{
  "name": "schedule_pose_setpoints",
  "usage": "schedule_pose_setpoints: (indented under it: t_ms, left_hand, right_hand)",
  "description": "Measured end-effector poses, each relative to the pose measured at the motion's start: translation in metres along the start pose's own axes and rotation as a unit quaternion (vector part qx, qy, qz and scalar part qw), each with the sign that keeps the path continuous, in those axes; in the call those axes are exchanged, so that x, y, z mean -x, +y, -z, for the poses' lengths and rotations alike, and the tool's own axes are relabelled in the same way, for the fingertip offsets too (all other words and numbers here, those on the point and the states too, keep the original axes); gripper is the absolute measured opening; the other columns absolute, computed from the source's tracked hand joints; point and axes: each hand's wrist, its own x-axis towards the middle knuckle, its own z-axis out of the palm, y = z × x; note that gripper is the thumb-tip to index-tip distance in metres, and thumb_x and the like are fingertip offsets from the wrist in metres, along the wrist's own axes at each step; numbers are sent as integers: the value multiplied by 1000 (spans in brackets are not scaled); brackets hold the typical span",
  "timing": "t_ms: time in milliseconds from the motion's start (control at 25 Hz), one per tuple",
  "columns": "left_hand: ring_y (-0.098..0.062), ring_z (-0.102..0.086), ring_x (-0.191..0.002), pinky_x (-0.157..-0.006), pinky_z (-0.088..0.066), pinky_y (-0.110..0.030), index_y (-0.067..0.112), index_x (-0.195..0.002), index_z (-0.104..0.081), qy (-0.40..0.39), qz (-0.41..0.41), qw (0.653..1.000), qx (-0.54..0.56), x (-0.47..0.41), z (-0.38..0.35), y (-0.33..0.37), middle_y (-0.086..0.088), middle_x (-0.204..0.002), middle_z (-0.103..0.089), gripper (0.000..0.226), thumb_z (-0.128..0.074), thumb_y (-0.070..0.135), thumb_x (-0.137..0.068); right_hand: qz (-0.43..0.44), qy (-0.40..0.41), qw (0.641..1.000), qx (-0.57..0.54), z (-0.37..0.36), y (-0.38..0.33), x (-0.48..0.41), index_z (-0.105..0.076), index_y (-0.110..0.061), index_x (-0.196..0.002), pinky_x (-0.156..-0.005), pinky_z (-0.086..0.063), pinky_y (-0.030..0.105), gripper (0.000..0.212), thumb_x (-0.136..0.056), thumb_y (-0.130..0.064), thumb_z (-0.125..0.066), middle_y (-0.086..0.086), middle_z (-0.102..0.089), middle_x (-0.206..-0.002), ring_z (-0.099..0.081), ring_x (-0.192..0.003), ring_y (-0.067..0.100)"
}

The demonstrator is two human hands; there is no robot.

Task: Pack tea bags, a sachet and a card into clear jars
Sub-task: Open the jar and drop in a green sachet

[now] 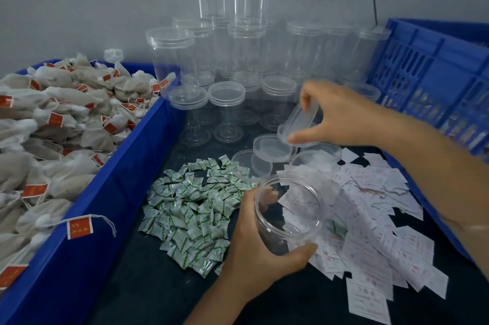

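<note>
Left hand (254,253) fingers clamped round open jar (289,214); right hand (341,115) fingers pinch lid (301,123). Bare counter (148,285) near front edge.

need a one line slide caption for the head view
Left hand holds an open empty jar while right hand lifts its lid away, sachets and cards below.
</note>
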Motion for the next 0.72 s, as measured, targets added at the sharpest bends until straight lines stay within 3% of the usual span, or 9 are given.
schedule_pose_setpoints:
  t_ms: [160,240,360,480,600,680,720]
  left_hand:
    - [-9,-49,-125,-101,-43,-28,43,-126,-39,2,-2,1000,-6,1,0,-1,18,-126,-51,82,-87,46,-59]
    - [-10,-50,-125,-101,-45,-28,41,-127,-39,-2,0,1000,-4,0,0,-1,17,-126,-52,83,-86,49,-59]
    - [-12,-51,-124,-100,-45,-28,38,-129,-39,-4,-2,1000,2,0,-1,-1,15,-127,-52,84,-85,53,-59]
    - [-14,-50,-125,-101,-45,-34,37,-130,-39,-9,-4,1000,10,0,-1,-1,14,-127,-52,85,-85,53,-59]
    - [-12,-49,-127,-103,-43,-34,42,-130,-39,-15,3,1000,11,0,1,1,15,-128,-52,87,-86,51,-58]
    - [-4,-45,-129,-105,-40,-24,47,-134,-33,-36,28,999,14,1,5,7,22,-129,-50,96,-87,56,-55]
    - [3,-41,-130,-106,-36,-15,50,-139,-24,-58,49,997,17,2,8,11,28,-130,-48,109,-86,59,-51]
  right_hand:
    - [-137,80,979,-127,-56,33,-49,-47,-14,-72,-58,-38,31,51,-74,-52,-82,5,-58,-76,-52,-70,20]
    - [-171,92,970,-146,-78,39,-66,-44,-15,-70,-61,-40,34,54,-77,-56,-78,7,-57,-76,-54,-73,23]
    - [-208,48,971,-110,-96,44,-81,-49,-17,-86,-88,-49,46,51,-81,-63,-70,12,-62,-116,-58,-110,32]
    - [-198,52,974,-95,-96,40,-64,-49,-13,-124,-114,-33,54,67,-84,-64,-66,15,-33,-151,-31,-143,32]
    - [-130,110,945,-279,-94,32,-12,-52,-29,-117,-104,-41,42,51,-85,-68,-60,-9,-41,-141,-44,-130,15]
    - [-116,65,900,-416,-103,20,23,-56,-41,-111,-89,-46,31,37,-86,-68,-58,-30,-55,-127,-55,-116,-1]
    - [-87,43,869,-485,-112,21,48,-58,-34,-117,-89,-49,33,37,-89,-57,-61,-27,-60,-127,-59,-117,1]
